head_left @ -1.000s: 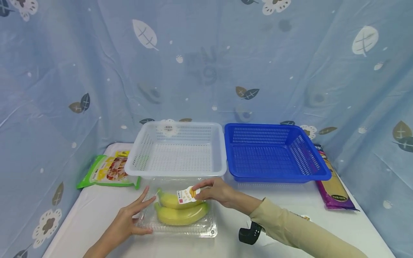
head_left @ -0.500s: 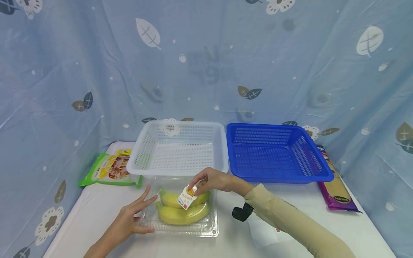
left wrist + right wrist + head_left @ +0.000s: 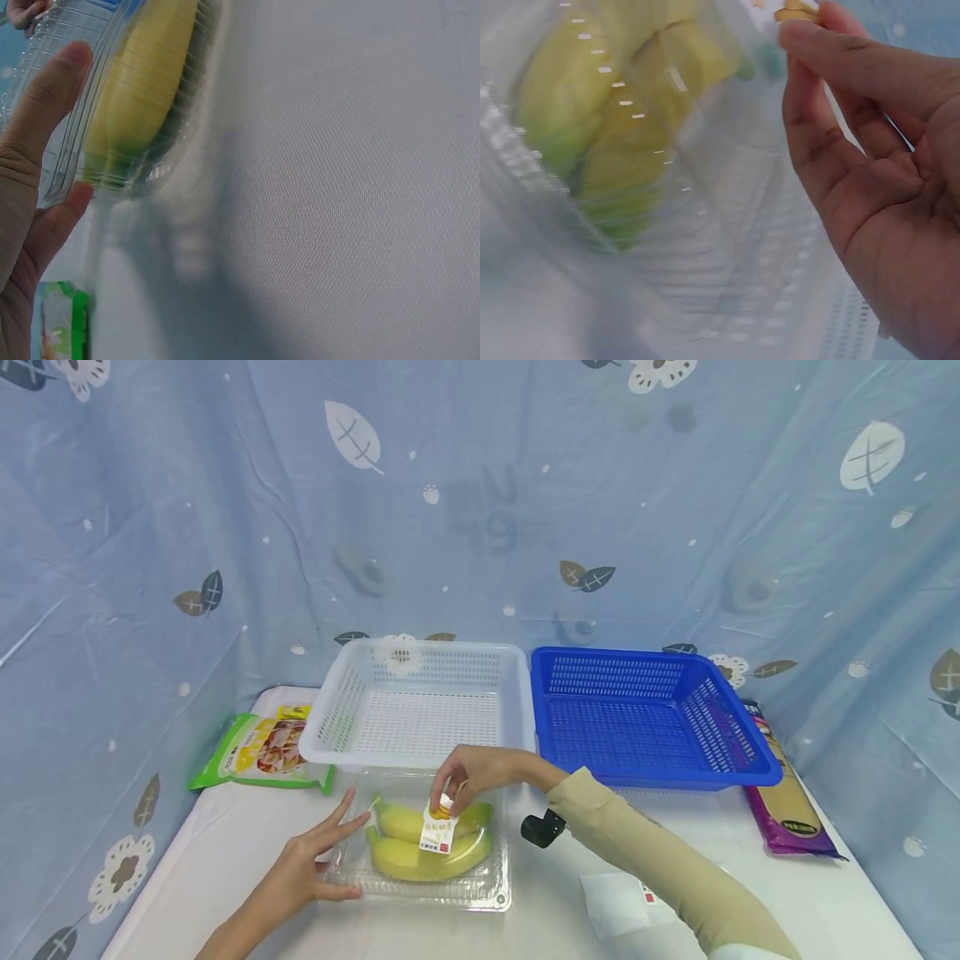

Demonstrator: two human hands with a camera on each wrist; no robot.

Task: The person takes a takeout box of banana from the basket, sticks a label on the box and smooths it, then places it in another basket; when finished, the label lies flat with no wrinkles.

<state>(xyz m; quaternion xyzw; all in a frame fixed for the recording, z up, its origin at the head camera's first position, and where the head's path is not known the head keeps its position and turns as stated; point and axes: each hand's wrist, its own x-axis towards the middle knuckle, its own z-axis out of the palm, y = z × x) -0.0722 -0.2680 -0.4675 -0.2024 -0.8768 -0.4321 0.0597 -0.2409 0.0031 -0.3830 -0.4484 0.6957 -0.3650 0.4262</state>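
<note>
Your right hand (image 3: 472, 770) is over the far part of the clear, ridged plastic box (image 3: 450, 894), thumb and forefinger closed in a pinch, the remaining fingers bent. In that pinch: a small white paper label (image 3: 436, 837) with a yellow banana picture at its top and print below. The label hangs towards you above the lid, in front of two yellow bananas with greenish ends (image 3: 420, 858) that lie side by side inside; whether its lower edge touches the plastic, you cannot tell from here. Your left hand (image 3: 300, 862) is at the box's left side, fingers and thumb spread wide and fairly straight, touching the box rather than curled about it; the left wrist view shows the thumb against the clear wall and a fingertip at a corner. The box sits on the white counter (image 3: 543, 902), just in front of the white perforated plastic basket (image 3: 420, 759). Right of that basket, close beside it, stands the blue perforated plastic basket (image 3: 660, 777). A green and yellow food bag (image 3: 258, 756) lies left of the white basket; a purple and yellow long packet (image 3: 787, 814) lies right of the blue one. White paper pieces (image 3: 617, 906) lie partly under your beige sleeve (image 3: 652, 852). A blue leaf-patterned curtain (image 3: 480, 552) hangs behind.
</note>
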